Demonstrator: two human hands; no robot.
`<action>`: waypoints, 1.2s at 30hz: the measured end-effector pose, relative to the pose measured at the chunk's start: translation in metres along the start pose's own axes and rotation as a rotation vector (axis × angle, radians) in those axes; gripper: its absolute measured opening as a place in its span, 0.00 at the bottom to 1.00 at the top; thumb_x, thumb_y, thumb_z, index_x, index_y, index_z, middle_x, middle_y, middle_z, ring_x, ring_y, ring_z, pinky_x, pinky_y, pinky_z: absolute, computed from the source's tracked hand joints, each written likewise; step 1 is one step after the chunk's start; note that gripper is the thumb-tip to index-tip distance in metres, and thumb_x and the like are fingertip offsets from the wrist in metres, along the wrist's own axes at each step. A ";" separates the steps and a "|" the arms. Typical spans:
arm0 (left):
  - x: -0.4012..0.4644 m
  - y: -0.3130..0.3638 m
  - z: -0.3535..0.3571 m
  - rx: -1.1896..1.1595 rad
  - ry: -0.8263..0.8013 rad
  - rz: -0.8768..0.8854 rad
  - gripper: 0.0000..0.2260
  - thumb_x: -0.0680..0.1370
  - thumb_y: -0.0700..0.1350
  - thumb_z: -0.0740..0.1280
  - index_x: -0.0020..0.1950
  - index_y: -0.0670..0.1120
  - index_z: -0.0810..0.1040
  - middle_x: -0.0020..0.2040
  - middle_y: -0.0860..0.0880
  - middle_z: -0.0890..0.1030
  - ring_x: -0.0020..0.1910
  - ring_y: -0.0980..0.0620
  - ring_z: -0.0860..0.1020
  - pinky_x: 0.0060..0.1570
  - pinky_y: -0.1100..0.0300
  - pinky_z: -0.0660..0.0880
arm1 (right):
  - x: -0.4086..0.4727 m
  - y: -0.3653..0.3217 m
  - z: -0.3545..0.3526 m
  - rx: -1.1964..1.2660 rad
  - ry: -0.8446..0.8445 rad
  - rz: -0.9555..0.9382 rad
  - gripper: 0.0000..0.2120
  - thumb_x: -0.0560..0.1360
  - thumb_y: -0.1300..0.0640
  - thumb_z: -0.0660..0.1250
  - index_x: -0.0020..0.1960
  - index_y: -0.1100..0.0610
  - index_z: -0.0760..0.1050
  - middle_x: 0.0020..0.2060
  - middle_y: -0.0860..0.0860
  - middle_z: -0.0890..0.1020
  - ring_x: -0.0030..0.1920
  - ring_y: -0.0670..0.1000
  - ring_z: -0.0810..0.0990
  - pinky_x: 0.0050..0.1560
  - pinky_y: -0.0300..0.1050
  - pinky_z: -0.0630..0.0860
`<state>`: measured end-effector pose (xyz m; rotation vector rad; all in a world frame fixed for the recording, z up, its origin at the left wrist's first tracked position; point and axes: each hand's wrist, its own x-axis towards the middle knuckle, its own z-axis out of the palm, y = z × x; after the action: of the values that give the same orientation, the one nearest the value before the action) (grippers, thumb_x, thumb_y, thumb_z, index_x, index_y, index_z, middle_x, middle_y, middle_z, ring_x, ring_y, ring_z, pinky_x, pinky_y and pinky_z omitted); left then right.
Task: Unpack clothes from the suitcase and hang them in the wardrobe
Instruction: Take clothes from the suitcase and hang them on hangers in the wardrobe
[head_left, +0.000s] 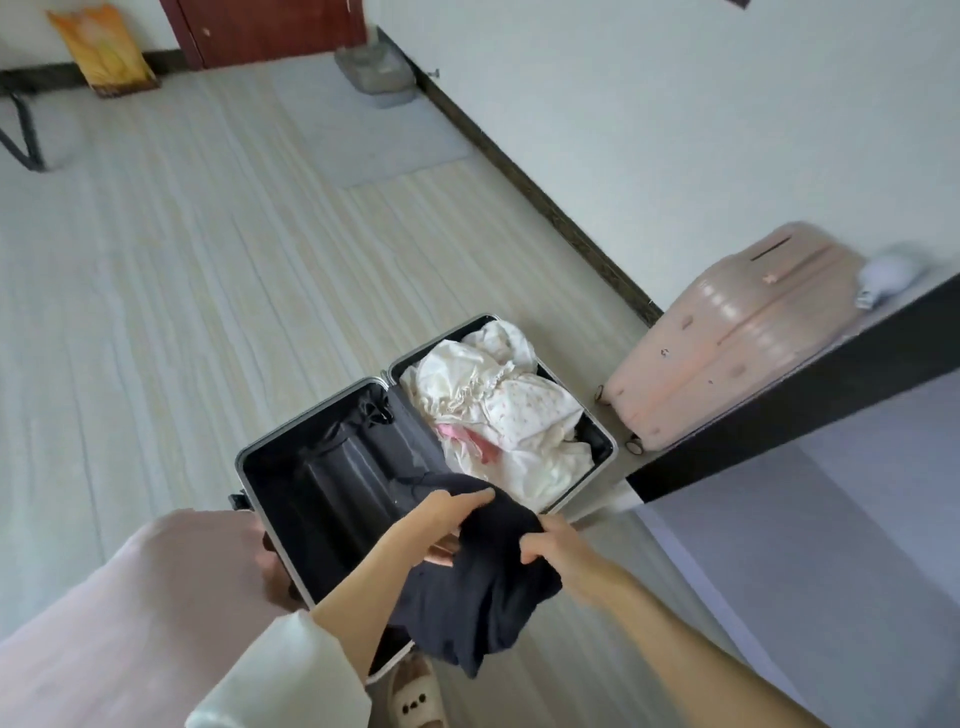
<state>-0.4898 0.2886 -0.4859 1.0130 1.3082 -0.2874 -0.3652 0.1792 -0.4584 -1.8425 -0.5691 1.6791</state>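
Black cloth of a garment (483, 587) was gripped bunched by the left hand (449, 514) and right hand (545, 540) over the open suitcase (291, 452), and would best be shaken flat before hanging.

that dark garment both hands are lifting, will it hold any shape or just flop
Likely floppy: the dark garment bunches and sags below the left hand and right hand gripping it. Probably light, since it hangs from a loose hold. Trailing folds may snag the open suitcase rim.
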 end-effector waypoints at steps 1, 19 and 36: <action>-0.004 -0.002 0.016 0.000 -0.023 0.009 0.14 0.76 0.53 0.66 0.52 0.43 0.75 0.40 0.46 0.80 0.38 0.49 0.80 0.37 0.57 0.79 | -0.011 0.005 -0.008 0.007 -0.026 0.027 0.04 0.57 0.61 0.61 0.31 0.54 0.69 0.28 0.47 0.71 0.33 0.48 0.69 0.34 0.39 0.63; -0.118 0.084 0.335 -0.299 -0.544 0.247 0.16 0.71 0.46 0.63 0.55 0.38 0.78 0.49 0.42 0.82 0.47 0.45 0.81 0.50 0.56 0.75 | -0.196 0.182 -0.257 0.648 0.284 -0.020 0.23 0.75 0.36 0.60 0.59 0.51 0.75 0.56 0.57 0.80 0.59 0.59 0.79 0.65 0.56 0.71; -0.207 0.292 0.482 -0.050 -0.622 0.864 0.09 0.80 0.42 0.60 0.58 0.48 0.76 0.55 0.49 0.80 0.55 0.51 0.77 0.57 0.58 0.72 | -0.354 0.142 -0.400 1.047 0.982 -0.599 0.13 0.82 0.51 0.54 0.64 0.50 0.69 0.57 0.53 0.78 0.52 0.55 0.79 0.47 0.49 0.76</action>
<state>-0.0309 0.0206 -0.2061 1.2221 0.2556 0.0982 -0.0205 -0.2105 -0.2718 -1.2385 0.1857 0.3551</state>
